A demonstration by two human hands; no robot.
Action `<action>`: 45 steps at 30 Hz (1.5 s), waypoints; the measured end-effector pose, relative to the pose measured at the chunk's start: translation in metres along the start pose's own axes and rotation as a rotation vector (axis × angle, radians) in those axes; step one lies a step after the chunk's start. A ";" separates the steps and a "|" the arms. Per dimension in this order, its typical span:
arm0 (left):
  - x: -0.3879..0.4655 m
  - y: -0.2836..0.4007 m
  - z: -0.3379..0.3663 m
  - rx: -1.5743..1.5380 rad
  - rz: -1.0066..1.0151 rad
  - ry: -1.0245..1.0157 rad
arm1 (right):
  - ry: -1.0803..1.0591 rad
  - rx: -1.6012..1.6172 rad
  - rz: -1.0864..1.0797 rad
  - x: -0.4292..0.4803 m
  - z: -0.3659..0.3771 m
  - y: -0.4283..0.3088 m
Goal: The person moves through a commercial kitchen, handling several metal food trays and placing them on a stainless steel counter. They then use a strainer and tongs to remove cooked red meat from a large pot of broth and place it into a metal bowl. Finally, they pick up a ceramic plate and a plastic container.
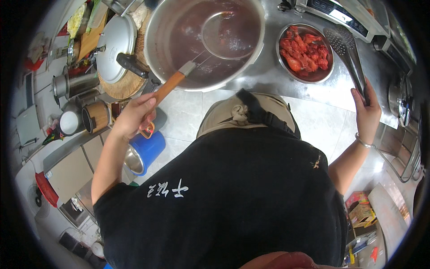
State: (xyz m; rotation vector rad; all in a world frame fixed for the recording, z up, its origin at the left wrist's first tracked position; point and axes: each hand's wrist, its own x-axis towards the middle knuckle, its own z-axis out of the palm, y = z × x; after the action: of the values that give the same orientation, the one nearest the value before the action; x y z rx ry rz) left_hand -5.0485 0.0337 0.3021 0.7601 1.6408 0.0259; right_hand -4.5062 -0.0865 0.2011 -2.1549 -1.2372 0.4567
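Note:
My left hand (pixel 136 111) grips the wooden handle of a round wire skimmer (pixel 198 65). The skimmer's hoop is partly submerged in dark, reddish-brown liquid inside a large aluminium pot (pixel 151 64). At the right, my right hand (pixel 368 104) is closed around the handle end of black tongs (pixel 349 53) with perforated heads. Their heads are spread slightly, near the rim of a round metal bowl (pixel 307 81), and nothing shows between them. Several red, sauce-coated meat pieces (pixel 302 53), which look like chicken drumsticks, lie in the bowl.
A pressure cooker lid (pixel 116 47) with a black handle rests on a round wooden board (pixel 124 89) left of the pot. The steel counter (pixel 268 77) carries an appliance with a control panel (pixel 336 15). A blue bucket (pixel 153 151) stands below my left hand.

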 end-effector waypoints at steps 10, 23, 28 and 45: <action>-0.023 -0.042 -0.006 -0.104 0.169 0.061 | -0.056 0.016 -0.048 0.014 0.012 -0.022; 0.000 0.011 -0.028 1.631 0.812 1.100 | -0.114 0.021 -0.104 0.017 0.021 -0.024; 0.016 0.028 -0.013 1.615 0.703 0.875 | -0.136 0.028 -0.074 0.016 0.015 -0.020; 0.001 0.008 0.028 0.485 0.184 0.061 | -0.117 -0.046 -0.038 0.021 0.008 -0.016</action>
State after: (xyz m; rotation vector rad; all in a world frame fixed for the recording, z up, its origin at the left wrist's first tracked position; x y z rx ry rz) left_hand -5.0196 0.0293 0.2980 1.2884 1.6484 -0.2272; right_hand -4.5105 -0.0601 0.2056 -2.1656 -1.3614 0.5497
